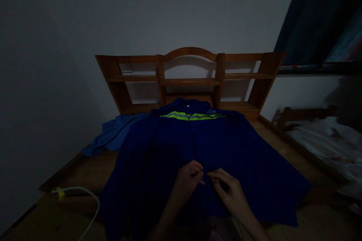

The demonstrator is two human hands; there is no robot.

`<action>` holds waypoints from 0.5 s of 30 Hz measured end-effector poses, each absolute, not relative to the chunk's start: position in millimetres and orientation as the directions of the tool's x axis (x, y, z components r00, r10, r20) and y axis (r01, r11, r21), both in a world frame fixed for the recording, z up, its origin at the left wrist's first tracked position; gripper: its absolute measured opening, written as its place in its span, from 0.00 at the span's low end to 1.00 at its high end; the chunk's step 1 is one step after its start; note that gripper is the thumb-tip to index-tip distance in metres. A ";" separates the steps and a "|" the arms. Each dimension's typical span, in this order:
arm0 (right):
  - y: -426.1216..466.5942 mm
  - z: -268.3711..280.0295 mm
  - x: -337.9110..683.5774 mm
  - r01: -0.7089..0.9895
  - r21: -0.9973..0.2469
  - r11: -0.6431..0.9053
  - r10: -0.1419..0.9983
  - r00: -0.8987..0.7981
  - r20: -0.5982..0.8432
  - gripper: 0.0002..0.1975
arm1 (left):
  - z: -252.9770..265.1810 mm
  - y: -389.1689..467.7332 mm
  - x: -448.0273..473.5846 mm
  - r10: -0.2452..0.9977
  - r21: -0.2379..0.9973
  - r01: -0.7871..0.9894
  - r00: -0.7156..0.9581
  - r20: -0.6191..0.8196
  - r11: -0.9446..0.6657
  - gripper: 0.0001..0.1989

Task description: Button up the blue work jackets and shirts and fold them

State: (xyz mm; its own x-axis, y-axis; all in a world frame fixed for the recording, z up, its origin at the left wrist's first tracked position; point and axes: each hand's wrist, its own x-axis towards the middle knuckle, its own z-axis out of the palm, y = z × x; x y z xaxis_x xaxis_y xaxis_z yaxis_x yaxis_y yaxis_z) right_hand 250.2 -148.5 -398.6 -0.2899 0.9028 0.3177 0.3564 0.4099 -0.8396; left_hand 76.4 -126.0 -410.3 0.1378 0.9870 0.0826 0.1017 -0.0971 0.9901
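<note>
A dark blue work jacket (226, 147) lies spread out, collar away from me and sleeves out to both sides. Across its chest runs a yellow-green reflective band (181, 115) with a grey stripe. At the lower part of the front opening, my left hand (190, 176) is closed in a pinch on the jacket's edge. Just to its right, my right hand (227, 187) also pinches the cloth, thumb and fingers together. A small gap parts the two sets of fingertips. In the dim light, any button or zip between them cannot be made out.
A wooden shelf unit (190, 82) stands against the wall behind the collar. Lighter blue cloth (113, 135) lies at the left on the wooden surface (96, 167). A white cable (94, 196) curves at lower left. White plastic sheeting (325, 135) is at right.
</note>
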 end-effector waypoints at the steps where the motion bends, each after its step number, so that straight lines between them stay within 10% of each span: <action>1: -147.9 -399.6 250.1 0.352 -0.844 0.405 0.905 -0.289 0.313 0.13 | -413.2 -125.8 76.3 0.985 0.988 0.107 0.146 0.095 -0.111 0.06; 15: -134.3 -397.2 246.2 0.335 -0.852 0.402 0.898 -0.327 0.295 0.11 | -417.0 -136.6 75.3 0.973 0.971 0.126 0.130 0.189 -0.205 0.06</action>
